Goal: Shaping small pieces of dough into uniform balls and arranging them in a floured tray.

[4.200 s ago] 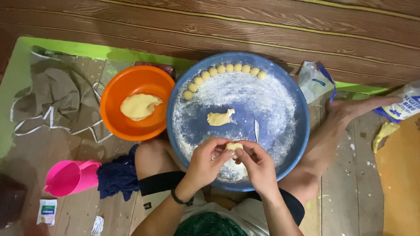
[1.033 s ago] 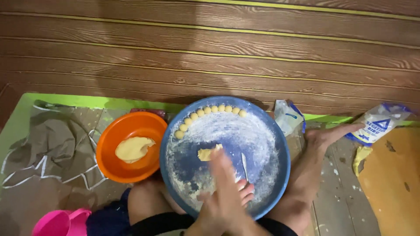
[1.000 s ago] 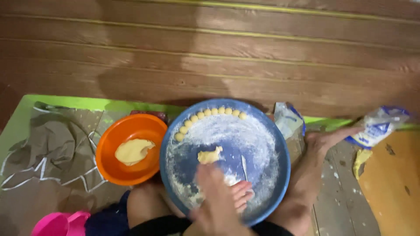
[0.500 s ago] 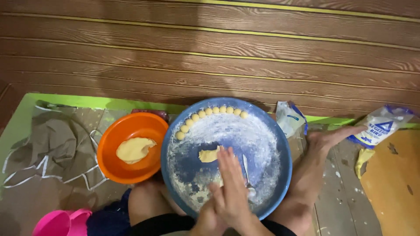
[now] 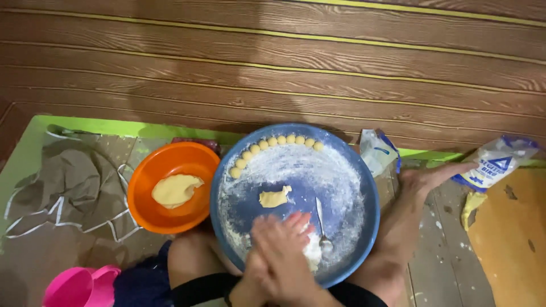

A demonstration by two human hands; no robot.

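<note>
Dough pieces lie on the biggest thing in reach, a round blue tray (image 5: 371, 219) dusted with flour that rests across the seated person's legs, with brown wood planking (image 5: 284, 68) beyond it. At the tray's 9 o'clock, just beside it, stands an orange bowl (image 5: 136, 196) holding a lump of pale yellow dough (image 5: 175, 189). A crumpled brown cloth (image 5: 74, 182) lies further out at 9 o'clock. Two plastic flour bags sit at 2 and 3 o'clock, one (image 5: 378, 150) near the rim and the other (image 5: 495, 162) well apart. A pink cup (image 5: 79, 287) shows at 8 o'clock.

The left hand (image 5: 278, 250) is at the tray's 6 o'clock, flat, with fingers stretched toward 1 o'clock. It is blurred and pressed down over the right hand, which is almost wholly hidden, so I cannot tell the right hand's state. Nothing shows between the palms. Judging from this palm-on-palm pose, the step is rolling a pinch of dough into a ball.

A torn dough piece (image 5: 274, 197) lies at the tray's centre, and a metal spoon (image 5: 321, 227) lies just right of the hands. A row of small dough balls (image 5: 281, 140) curves along the rim from 10 to 12 o'clock. Adding to that row would call for a reach across the flour to one open end of the arc, clear of the balls already there.
</note>
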